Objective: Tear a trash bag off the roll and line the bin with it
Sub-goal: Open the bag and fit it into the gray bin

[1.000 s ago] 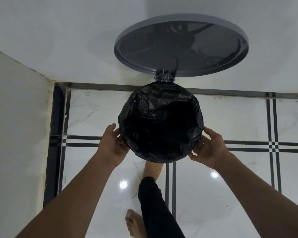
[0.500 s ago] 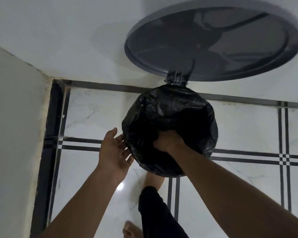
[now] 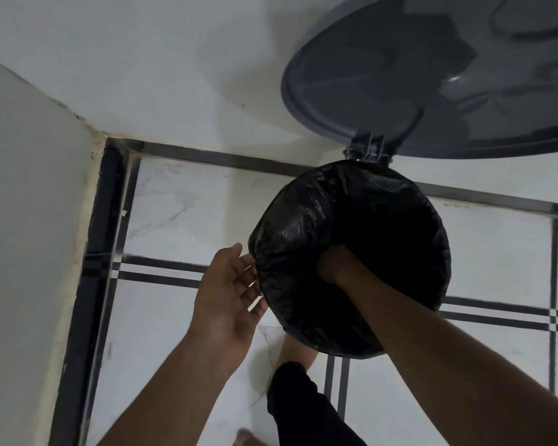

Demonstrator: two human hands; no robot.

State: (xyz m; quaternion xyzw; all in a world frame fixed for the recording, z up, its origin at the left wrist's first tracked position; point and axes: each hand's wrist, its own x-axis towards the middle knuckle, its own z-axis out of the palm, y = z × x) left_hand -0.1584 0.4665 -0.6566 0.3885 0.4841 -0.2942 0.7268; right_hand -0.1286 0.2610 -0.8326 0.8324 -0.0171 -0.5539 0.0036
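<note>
A round bin stands on the floor, its mouth wrapped in a black trash bag [image 3: 306, 239] that folds over the rim. Its grey lid [image 3: 432, 85] stands raised on a hinge at the back. My right hand [image 3: 334, 263] reaches down inside the bag, and its fingers are lost in the dark. My left hand [image 3: 229, 291] rests open against the bag's left outer side, fingers spread. No bag roll is in view.
The bin sits near a corner of white walls [image 3: 29, 220]. The floor is white marble tile with dark stripes [image 3: 161, 272]. My foot and black trouser leg [image 3: 303, 403] are just below the bin.
My right hand left the bin's right outer side and went down into the bag. The left hand stayed at the left side. The view shifted left, so the bin sits further right.
</note>
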